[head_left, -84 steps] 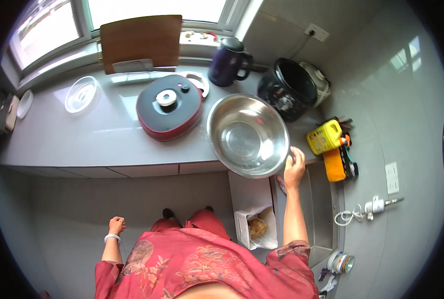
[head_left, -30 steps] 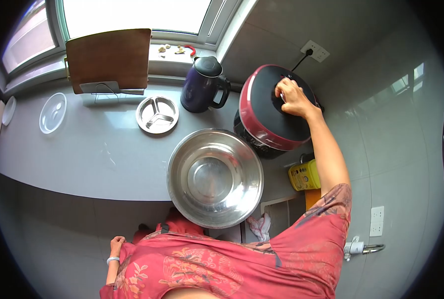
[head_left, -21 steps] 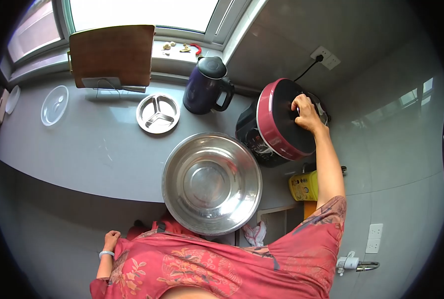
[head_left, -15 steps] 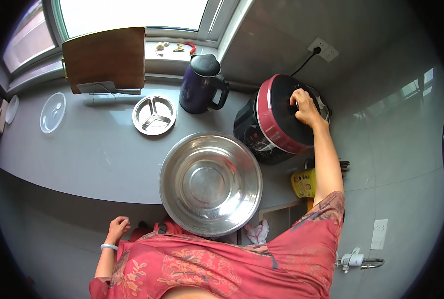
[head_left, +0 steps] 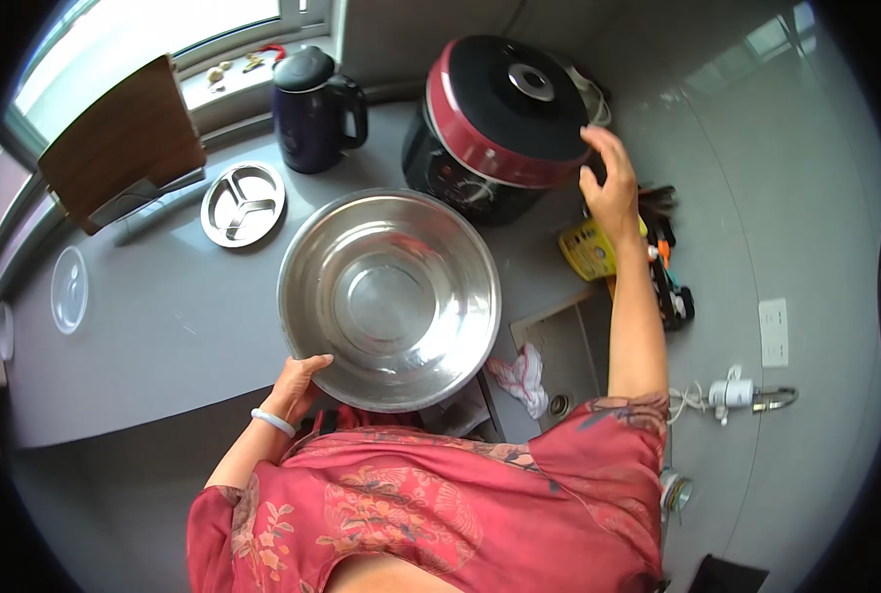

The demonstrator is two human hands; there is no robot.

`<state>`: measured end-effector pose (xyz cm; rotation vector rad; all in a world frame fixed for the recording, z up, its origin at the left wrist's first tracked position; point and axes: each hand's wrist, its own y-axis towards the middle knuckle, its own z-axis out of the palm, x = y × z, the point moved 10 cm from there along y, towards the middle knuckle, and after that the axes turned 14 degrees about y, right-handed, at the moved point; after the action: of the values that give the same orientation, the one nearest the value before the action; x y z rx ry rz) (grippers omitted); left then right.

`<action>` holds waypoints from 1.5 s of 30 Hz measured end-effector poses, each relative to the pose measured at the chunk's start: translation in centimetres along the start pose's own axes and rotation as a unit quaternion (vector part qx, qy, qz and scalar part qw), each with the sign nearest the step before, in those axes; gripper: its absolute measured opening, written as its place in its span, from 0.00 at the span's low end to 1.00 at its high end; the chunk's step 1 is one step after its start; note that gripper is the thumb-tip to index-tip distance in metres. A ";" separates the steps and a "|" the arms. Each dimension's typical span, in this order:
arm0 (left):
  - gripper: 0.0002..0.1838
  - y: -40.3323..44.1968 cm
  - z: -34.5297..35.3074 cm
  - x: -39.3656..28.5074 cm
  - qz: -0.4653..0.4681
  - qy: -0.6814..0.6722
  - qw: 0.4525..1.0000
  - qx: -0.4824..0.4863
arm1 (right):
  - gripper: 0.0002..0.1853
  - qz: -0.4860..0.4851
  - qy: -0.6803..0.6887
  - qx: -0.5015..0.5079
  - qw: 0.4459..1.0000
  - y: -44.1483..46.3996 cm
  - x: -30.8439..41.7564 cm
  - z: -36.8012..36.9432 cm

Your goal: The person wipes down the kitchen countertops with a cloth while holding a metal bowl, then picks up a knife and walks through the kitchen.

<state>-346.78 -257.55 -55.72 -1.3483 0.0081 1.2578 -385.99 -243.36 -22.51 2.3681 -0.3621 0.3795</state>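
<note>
Bowl [head_left: 391, 296] of shiny metal, wide and round, lies straight ahead of the person at the front of the counter [head_left: 154, 346], its near rim reaching out past the counter's edge. Being round, it has no long axis to line up with; what matters is which side of the rim each hand is on. The left hand [head_left: 302, 385] is much the nearer, already at the near left part of the rim, with the bowl lying ahead of it and to its right. Its thumb lies over the rim and the fingers go underneath, mostly out of sight, so it seems to pinch the edge; how firmly, I cannot tell. Whether the bowl's base is fully on the counter is also unclear.

The right hand [head_left: 614, 193] is well apart from the bowl, farther out and to its right, so the bowl lies to the left of that hand and closer to the body. It holds nothing: fingers loosely curved, thumb and forefinger spread, just beside the red edge of the lid [head_left: 480, 99]. Whether a fingertip touches that edge cannot be told. The lid sits on the black cooker [head_left: 450, 178], just behind the bowl on the right.
</note>
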 end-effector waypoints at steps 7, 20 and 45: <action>0.09 -3.1 -4.6 0.1 -0.005 0.032 0.993 -0.112 | 0.18 0.327 0.045 0.034 0.943 -29.2 -4.3 4.5; 0.03 -18.5 -16.4 -4.3 0.135 -0.155 0.931 -0.302 | 0.23 0.307 0.006 -0.089 0.948 -28.1 -7.3 6.3; 0.28 -33.9 -27.2 3.9 0.175 -0.608 0.689 -0.355 | 0.23 0.192 0.162 -0.064 0.966 -18.0 5.1 29.2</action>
<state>-305.66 -265.13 -43.23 -0.8344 -1.3359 2.4449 -369.89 -251.18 -52.25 2.0576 -0.6691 0.8855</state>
